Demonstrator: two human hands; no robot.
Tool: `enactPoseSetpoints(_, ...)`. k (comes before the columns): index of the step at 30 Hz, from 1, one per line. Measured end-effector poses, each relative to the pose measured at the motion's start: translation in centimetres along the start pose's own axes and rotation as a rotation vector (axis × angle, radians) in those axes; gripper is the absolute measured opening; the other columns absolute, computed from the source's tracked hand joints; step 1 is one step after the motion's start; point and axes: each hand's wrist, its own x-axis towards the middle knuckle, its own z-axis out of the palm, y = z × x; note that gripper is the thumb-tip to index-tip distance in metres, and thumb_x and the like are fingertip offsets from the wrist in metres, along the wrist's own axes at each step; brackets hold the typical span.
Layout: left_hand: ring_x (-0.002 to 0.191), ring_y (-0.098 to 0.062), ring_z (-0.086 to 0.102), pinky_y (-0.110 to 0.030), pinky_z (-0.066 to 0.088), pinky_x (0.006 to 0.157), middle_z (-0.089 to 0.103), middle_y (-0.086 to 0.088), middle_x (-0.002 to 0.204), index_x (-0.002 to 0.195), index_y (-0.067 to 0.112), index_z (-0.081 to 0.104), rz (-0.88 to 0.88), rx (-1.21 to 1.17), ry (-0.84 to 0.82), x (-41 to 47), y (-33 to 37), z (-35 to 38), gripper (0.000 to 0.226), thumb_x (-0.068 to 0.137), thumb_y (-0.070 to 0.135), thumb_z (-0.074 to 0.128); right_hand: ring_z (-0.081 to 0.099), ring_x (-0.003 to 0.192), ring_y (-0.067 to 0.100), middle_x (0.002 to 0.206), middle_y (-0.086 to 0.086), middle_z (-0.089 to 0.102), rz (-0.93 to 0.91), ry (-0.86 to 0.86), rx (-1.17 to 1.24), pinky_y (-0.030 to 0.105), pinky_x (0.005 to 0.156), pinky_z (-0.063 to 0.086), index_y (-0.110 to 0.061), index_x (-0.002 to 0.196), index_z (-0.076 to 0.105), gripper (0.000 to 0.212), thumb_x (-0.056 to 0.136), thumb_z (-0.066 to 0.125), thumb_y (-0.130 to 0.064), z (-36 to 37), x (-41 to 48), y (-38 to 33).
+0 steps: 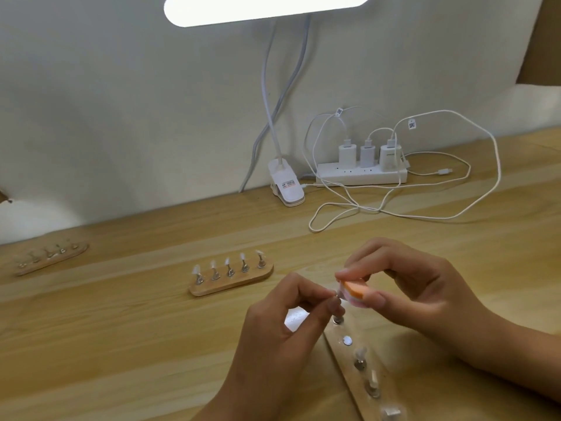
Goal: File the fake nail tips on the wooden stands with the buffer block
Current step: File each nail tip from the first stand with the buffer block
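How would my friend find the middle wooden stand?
Find the white lamp clip by the wall, then look nearer on the table. The middle stand lies there alone. It carries five white tips, unlike the near stand with a bare spot.

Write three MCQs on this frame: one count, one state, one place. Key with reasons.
1. How many nail tips stand on the middle wooden stand?
A. Three
B. Five
C. Seven
2. What is the left hand doing?
A. Pinching a nail tip holder
B. Lying flat on the middle stand
C. Curled, holding nothing
3. Where is the buffer block?
A. On the middle stand
B. In the left hand
C. In the right hand

Key: 1 B, five tips in a row. 2 A, it closes on the holder beside the block. 3 C, its fingers grip the orange-topped block.
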Motion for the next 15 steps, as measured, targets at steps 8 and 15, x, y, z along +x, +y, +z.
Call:
enactPoseSetpoints(8,0.08,-0.011,0.071,-0.02,0.052,0.078,0.074,0.01,0.081,0.088,0.029,0.064,-0.024,0.025,-0.025,0.0,-0.04,0.07,0.004,0.088,0.028,0.067,0.065,0.091,0.024,0.094,-0.004,0.069,-0.043,0.008,-0.081,0.036,0.082,0.052,-0.014,0.099,0.074,0.027,0.084,0.073,-0.037,0.06,0.01,0.33)
enactPoseSetpoints(15,0.079,-0.009,0.071,-0.018,0.052,0.076,0.073,0.013,0.081,0.088,0.029,0.064,-0.028,0.028,-0.02,0.02,0.08,0.04,0.004,0.086,0.03,0.068,0.064,0.091,0.023,0.095,-0.006,0.068,-0.081,0.002,-0.162,0.038,0.081,0.051,-0.015,0.099,0.073,0.026,0.083,0.073,-0.036,-0.06,0.23,0.53)
